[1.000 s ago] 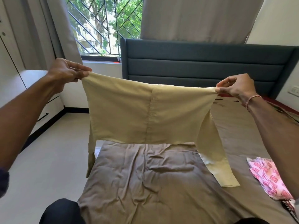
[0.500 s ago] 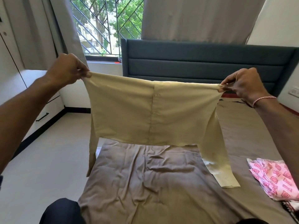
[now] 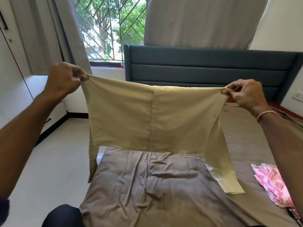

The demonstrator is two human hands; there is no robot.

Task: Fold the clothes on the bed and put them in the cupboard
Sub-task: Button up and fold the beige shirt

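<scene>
1. Left hand (image 3: 65,79) pinches one top corner of shirt (image 3: 131,115), right hand (image 3: 244,94) pinches the other; both grips closed on the cloth, thumb against fingers
2. Shirt hangs in air above bed (image 3: 147,194), pulled flat between the hands, looks already doubled over; likely kept taut so it hangs square for the next fold
3. Right sleeve droops with cuff lying on bed; left sleeve dangles past bed's left edge, touching nothing I can see
4. Pink cloth (image 3: 270,182) on bed's right side, unfolded, probably next in line
5. Hidden: shirt blocks the bed's middle behind it; collar and rear layer out of sight, layer count unclear
6. Pink cloth partly covered by right arm; dark patterned scrap at bed's near right corner too cropped to name
7. White doors (image 3: 14,89) left of bed may be the cupboard, cut off, can't confirm
</scene>
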